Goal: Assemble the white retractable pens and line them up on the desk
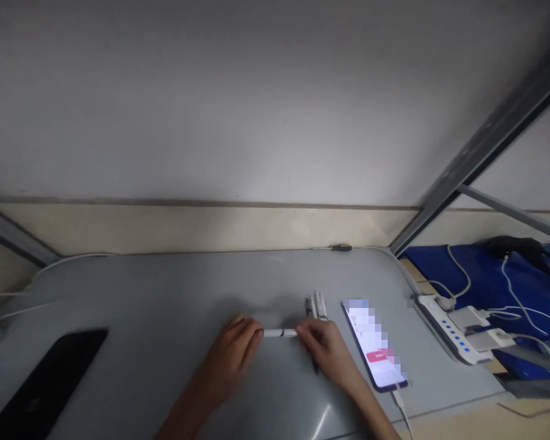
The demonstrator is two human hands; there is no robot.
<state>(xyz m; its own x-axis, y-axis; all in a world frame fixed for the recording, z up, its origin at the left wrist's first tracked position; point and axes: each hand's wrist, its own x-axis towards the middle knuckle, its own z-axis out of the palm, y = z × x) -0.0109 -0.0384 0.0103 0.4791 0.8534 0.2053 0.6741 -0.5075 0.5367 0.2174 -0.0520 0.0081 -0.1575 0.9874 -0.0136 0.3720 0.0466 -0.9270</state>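
A slim white stick with a dark mark near its middle, like a pen (278, 333), lies level between my two hands above the grey table (165, 293). My left hand (235, 348) pinches its left end. The fingertips of my right hand (319, 343) close on its right end. Just behind my right hand are several white pens (319, 304) side by side, partly hidden by it. A dark tip shows below that hand; what it belongs to is hidden.
A lit phone (376, 348) with a cable lies right of my right hand. Farther right is a white power strip (453, 333) with plugs. A small screwdriver (340, 248) rests at the table's back edge. A black object (50, 385) lies at left.
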